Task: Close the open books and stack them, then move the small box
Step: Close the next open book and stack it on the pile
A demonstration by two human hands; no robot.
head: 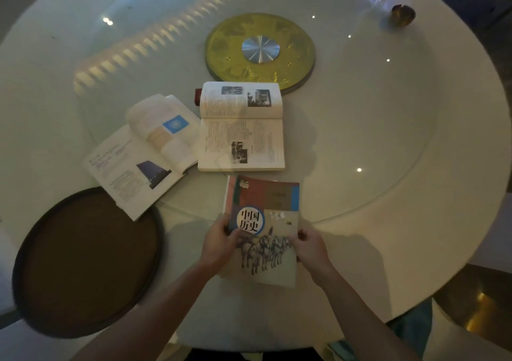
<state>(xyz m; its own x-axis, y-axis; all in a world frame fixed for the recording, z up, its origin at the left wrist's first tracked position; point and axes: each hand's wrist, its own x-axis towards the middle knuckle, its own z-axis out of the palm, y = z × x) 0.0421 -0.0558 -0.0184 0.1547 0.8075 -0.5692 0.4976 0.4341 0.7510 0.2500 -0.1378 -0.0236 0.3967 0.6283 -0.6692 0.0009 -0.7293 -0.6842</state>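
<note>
Closing step: left hand (219, 245) and right hand (310, 245), fingers pinching its edges, hold the closed horse-cover history book (263, 230) on the white round table (388, 127). Next, judged: close the two open white-paged books (241, 127), stack. Small dark-red box (197, 97) sits behind them.

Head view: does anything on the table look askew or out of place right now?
Yes. The left open book lies skewed, its near corner overhanging the round brown tray. A small dark red box is half hidden behind the middle open book. The closed book, held by the left hand and right hand, looks fine.
</note>
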